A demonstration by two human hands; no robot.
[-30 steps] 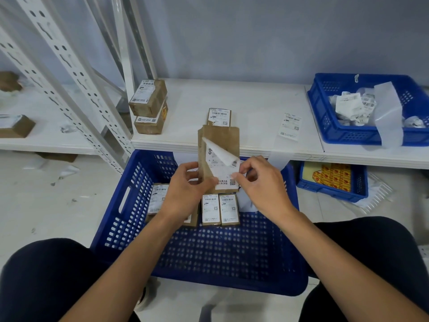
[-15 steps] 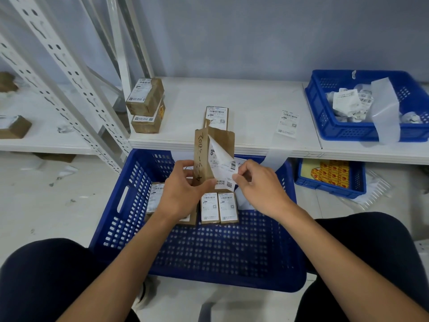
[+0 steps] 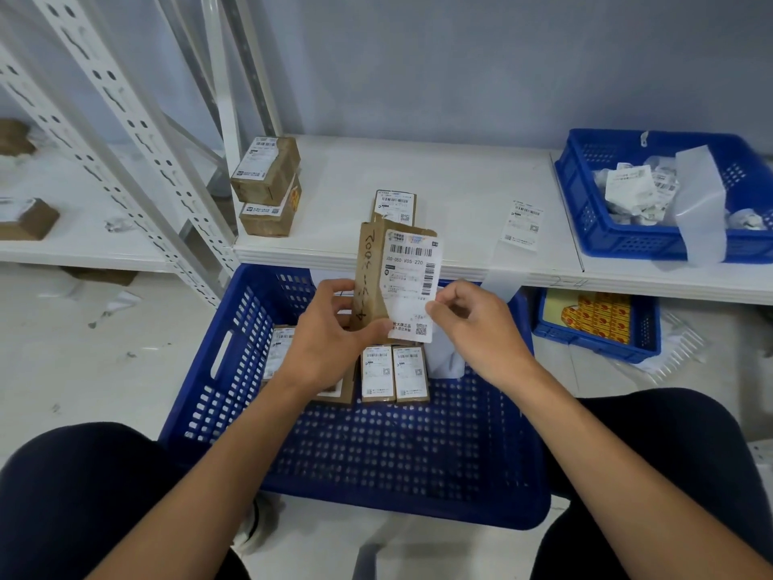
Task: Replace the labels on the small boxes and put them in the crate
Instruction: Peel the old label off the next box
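My left hand [image 3: 330, 332] grips a small brown box [image 3: 370, 270] upright above the blue crate [image 3: 234, 370]. A white label [image 3: 412, 282] hangs off the box's right side, largely peeled. My right hand [image 3: 472, 324] pinches the label's right edge. Several labelled small boxes [image 3: 395, 374] lie flat in the crate's far half, partly hidden by my left hand. One more labelled box [image 3: 395, 207] lies on the white shelf [image 3: 460, 182] behind the held box. Two stacked brown boxes [image 3: 267, 186] stand at the shelf's left end.
A loose label sheet [image 3: 523, 226] lies on the shelf to the right. A blue bin [image 3: 594, 228] holding crumpled labels and backing strips sits at the far right. A lower blue tray [image 3: 598, 324] with yellow packs is under the shelf. White rack uprights [image 3: 125, 131] stand left.
The label has come further off the box face, swinging from a curled top corner to a flat sheet hanging at the box's right side. The box turned slightly, showing handwriting.
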